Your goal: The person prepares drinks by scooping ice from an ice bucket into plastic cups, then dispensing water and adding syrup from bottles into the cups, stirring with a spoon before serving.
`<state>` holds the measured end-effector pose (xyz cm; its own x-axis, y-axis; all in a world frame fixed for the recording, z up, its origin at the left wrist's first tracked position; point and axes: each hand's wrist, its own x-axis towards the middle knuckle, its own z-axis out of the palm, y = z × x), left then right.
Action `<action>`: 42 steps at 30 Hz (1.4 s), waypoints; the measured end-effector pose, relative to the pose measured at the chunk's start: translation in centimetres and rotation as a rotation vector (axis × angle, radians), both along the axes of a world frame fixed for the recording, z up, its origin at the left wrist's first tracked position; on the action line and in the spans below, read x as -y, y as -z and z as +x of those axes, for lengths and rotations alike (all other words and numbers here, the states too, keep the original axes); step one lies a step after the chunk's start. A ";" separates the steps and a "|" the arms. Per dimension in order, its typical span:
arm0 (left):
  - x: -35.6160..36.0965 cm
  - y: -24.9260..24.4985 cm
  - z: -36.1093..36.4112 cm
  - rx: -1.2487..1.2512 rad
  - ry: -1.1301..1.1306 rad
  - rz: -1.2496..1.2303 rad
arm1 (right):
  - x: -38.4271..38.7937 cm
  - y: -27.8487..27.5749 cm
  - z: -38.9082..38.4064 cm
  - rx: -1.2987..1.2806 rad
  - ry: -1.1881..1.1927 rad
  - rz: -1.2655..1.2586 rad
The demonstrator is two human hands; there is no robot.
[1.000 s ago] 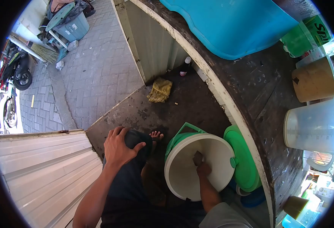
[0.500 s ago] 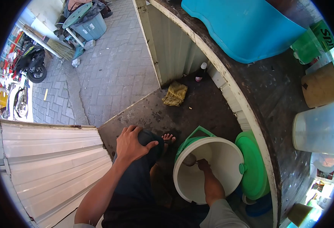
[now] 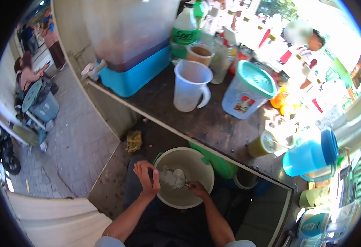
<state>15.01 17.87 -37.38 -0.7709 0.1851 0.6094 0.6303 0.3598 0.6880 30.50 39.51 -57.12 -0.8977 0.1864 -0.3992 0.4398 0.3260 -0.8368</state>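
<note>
A round white bucket (image 3: pixel 209 168) stands between my legs and the counter. My right hand (image 3: pixel 197 189) is closed on the handle of a metal scoop (image 3: pixel 186 184), held over the bucket's mouth. White, ice-like chunks (image 3: pixel 171 178) show at the scoop, overlapping the bucket's inside in this view. My left hand (image 3: pixel 147 178), empty with fingers apart, is raised at the bucket's left rim.
On the counter (image 3: pixel 213 123) stand a blue-based dispenser (image 3: pixel 141 70), a clear pitcher (image 3: pixel 190 88), a teal-lidded container (image 3: pixel 246 92) and bottles. A green lid (image 3: pixel 217 162) leans behind the bucket. A yellow cloth (image 3: pixel 134 141) lies on the floor. People sit and stand in the alley.
My view has swung up and right toward the counter. My right hand has lifted the scoop from deep in the bucket, now with white chunks. My left hand has left my knee for the bucket's rim.
</note>
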 end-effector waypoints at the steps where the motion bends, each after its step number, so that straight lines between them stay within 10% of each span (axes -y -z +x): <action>1: -2.0 -2.4 2.2 -0.004 0.172 0.111 | 0.9 -1.9 1.1 0.024 0.101 0.091; 6: -13.7 -17.0 7.6 0.112 0.757 0.308 | 2.9 5.4 5.3 -0.237 0.439 0.131; 8: -19.1 -18.3 6.9 0.118 0.793 0.338 | 4.0 -5.7 5.9 0.058 0.444 0.241; 12: -25.7 -18.7 4.8 0.185 0.846 0.335 | 4.8 -7.6 6.3 -0.041 0.471 0.172; 24: -18.5 -25.7 2.4 0.227 1.011 0.307 | 1.1 -10.9 7.4 -0.257 0.503 0.040; 42: -4.2 -2.9 -0.1 0.596 0.888 -0.046 | -1.6 -32.3 13.4 -0.043 0.429 0.087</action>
